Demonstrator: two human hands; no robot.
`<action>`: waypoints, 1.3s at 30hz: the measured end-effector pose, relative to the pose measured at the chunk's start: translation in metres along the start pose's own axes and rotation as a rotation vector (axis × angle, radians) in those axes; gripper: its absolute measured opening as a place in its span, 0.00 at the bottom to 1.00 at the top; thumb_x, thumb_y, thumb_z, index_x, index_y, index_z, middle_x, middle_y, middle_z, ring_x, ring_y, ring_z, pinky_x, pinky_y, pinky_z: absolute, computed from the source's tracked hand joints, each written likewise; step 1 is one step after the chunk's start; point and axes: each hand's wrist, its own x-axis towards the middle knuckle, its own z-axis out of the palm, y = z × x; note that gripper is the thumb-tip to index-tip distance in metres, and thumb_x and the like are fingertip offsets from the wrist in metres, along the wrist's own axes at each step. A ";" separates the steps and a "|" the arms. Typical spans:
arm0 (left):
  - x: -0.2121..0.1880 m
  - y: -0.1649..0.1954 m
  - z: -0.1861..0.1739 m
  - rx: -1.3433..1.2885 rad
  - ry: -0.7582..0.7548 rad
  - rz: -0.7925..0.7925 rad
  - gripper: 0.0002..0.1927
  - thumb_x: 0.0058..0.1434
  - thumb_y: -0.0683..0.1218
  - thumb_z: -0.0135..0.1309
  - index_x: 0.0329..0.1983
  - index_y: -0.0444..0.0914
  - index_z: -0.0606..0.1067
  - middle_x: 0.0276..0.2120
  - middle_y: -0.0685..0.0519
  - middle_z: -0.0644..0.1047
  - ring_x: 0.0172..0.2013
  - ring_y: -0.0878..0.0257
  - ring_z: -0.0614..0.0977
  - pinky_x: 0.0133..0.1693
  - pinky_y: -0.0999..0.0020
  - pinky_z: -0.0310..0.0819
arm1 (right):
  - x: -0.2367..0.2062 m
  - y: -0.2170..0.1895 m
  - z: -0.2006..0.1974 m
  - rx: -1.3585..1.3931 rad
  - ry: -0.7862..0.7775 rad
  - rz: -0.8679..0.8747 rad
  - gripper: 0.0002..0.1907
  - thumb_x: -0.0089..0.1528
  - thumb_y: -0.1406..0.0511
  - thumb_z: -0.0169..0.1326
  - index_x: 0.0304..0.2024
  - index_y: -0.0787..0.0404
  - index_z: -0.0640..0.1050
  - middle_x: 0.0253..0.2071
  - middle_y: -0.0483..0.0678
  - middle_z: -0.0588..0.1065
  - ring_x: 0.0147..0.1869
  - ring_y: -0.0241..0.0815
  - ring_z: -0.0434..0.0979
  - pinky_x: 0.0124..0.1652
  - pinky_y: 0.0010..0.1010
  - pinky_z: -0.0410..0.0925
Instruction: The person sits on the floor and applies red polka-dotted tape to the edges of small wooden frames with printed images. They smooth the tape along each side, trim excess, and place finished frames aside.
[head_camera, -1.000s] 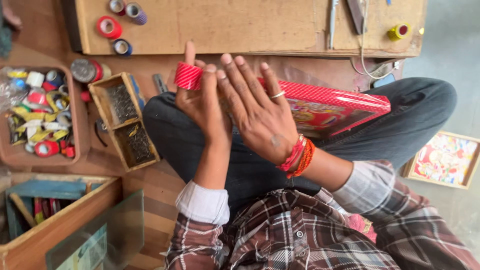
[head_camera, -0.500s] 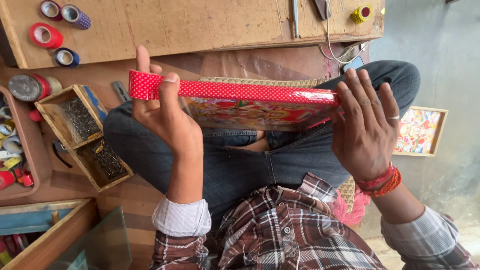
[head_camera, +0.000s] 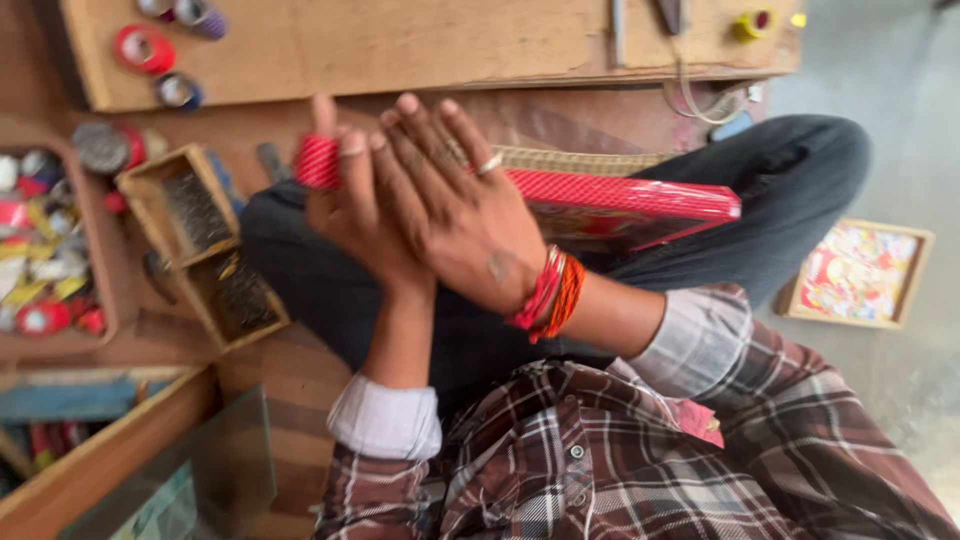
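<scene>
Right hand has returned, seemingly overlapping left hand on red frame.

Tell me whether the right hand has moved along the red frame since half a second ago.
Yes. The right hand has slid from the red frame's far right end to its left end, and now lies over the left hand.
</scene>
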 end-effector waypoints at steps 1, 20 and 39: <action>0.002 -0.001 -0.002 0.052 0.008 0.031 0.27 0.69 0.45 0.51 0.70 0.29 0.68 0.34 0.53 0.71 0.32 0.65 0.69 0.38 0.68 0.65 | 0.012 -0.004 0.001 0.016 0.000 -0.048 0.29 0.64 0.65 0.54 0.66 0.73 0.72 0.68 0.64 0.70 0.78 0.58 0.60 0.74 0.54 0.49; 0.006 -0.013 -0.011 0.373 -0.081 0.202 0.33 0.76 0.61 0.46 0.75 0.37 0.67 0.55 0.51 0.67 0.55 0.63 0.73 0.60 0.62 0.69 | 0.052 0.051 -0.025 0.722 -0.218 -0.046 0.28 0.59 0.71 0.57 0.63 0.65 0.73 0.47 0.61 0.79 0.47 0.62 0.80 0.44 0.45 0.72; -0.006 0.001 0.015 0.056 -0.030 0.149 0.31 0.63 0.45 0.55 0.69 0.31 0.70 0.70 0.39 0.70 0.62 0.60 0.73 0.68 0.61 0.65 | -0.173 0.122 -0.081 0.475 0.107 0.583 0.14 0.61 0.64 0.71 0.45 0.64 0.82 0.44 0.49 0.82 0.44 0.41 0.85 0.44 0.28 0.75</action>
